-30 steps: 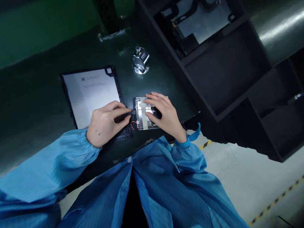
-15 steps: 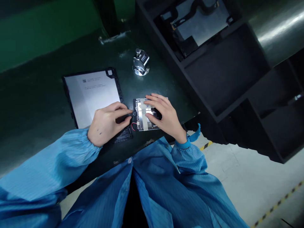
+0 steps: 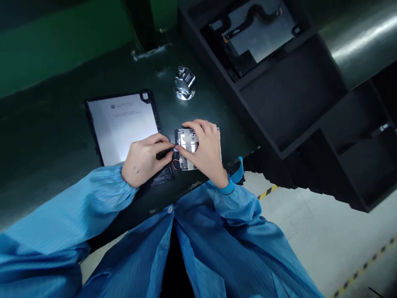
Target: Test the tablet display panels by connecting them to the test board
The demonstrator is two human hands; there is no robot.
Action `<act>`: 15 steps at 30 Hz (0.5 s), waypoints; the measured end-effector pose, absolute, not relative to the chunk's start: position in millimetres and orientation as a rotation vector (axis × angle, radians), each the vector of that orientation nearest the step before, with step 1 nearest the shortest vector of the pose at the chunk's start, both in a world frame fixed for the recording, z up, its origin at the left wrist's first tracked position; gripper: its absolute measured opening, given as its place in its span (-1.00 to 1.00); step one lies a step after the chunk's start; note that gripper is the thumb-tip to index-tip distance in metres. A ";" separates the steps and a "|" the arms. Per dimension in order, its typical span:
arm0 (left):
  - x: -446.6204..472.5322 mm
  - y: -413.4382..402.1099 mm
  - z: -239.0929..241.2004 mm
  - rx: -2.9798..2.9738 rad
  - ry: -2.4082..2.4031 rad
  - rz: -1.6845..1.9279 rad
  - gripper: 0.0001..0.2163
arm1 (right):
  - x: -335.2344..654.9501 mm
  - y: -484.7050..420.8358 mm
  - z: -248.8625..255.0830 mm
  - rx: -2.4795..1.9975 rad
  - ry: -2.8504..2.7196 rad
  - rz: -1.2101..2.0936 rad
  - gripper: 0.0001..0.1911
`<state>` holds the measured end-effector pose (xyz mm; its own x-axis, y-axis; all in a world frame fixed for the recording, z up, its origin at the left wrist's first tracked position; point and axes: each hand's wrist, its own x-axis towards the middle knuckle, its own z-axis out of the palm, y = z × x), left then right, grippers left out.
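Note:
A circuit board (image 3: 183, 140) with a pale strip of tape across it and a red wire at its near left corner lies by the table's front edge. My right hand (image 3: 207, 151) arches over it, fingers bent at the far edge, thumb stretched to the left edge. That thumb meets the fingertips of my left hand (image 3: 147, 157), which are pinched beside a small dark piece; what they hold is too hidden to name. Left of the board lies a black-framed tablet panel (image 3: 124, 124) with a silvery back, its near right part covered by my left hand and sleeve.
A chrome tally counter (image 3: 185, 82) stands beyond the board on the dark green table (image 3: 56, 124). On the right is a black divided tray (image 3: 293, 91); its far compartment holds a silvery panel (image 3: 260, 35) with a black ribbon cable (image 3: 248, 20).
My right hand has shifted left across the board, its thumb now reaching the left edge beside my left fingertips. My left hand keeps its pinch and has moved slightly right in view.

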<state>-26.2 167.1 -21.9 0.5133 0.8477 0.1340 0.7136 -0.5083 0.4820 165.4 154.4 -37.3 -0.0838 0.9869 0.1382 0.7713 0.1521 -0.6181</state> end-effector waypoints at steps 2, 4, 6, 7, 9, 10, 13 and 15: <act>-24.9 168.8 -18.4 2.386 1.295 0.482 -0.80 | 162.9 153.5 -35.6 -1.661 -1.848 0.525 -0.54; -30.6 167.6 -8.0 2.364 1.280 0.475 -0.78 | 165.3 151.7 -30.1 -1.606 -1.771 0.515 -0.56; -47.6 159.6 8.3 2.271 1.310 0.527 -0.65 | 168.7 148.2 -22.6 -1.513 -1.750 0.502 -0.55; -60.3 152.5 17.0 2.180 1.356 0.568 -0.52 | 169.2 145.7 -19.3 -1.443 -1.802 0.512 -0.54; -90.2 133.8 32.2 1.824 1.522 0.704 -0.34 | 166.4 139.9 -15.4 -1.265 -2.033 0.572 -0.46; -105.0 123.6 37.7 1.621 1.618 0.728 -0.26 | 163.0 136.9 -15.1 -1.173 -2.174 0.609 -0.38; -135.9 101.3 44.9 1.012 1.783 0.551 -0.12 | 149.5 129.7 -20.5 -1.031 -2.468 0.688 -0.12; -141.1 98.7 45.0 0.726 1.777 0.464 -0.08 | 142.9 127.6 -26.3 -1.026 -2.520 0.718 -0.03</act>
